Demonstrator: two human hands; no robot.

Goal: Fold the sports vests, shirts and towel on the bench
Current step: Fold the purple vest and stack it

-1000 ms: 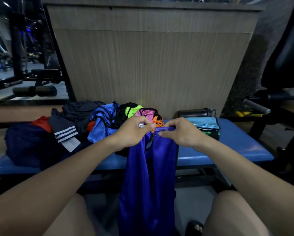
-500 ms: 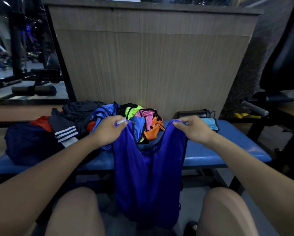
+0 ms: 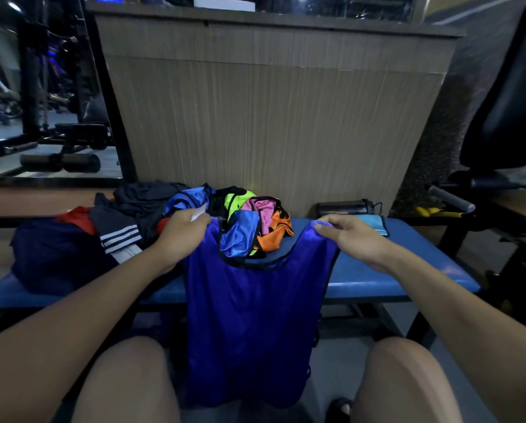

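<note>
While our left hand (image 3: 182,228) and right hand (image 3: 345,236) each pinched a shoulder strap, the blue vest (image 3: 252,315) hung lengthwise before the desk (image 3: 377,276), equally near both.

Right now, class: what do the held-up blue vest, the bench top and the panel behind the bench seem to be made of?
Blue vest: looks like thin, glossy synthetic fabric, likely polyester; it hangs limp with a sheen.
Bench top: apparently padded vinyl or faux leather; smooth, slightly shiny blue surface with rounded edges.
Panel: wood-look board, possibly laminate; matte, with fine vertical grain lines.
</note>
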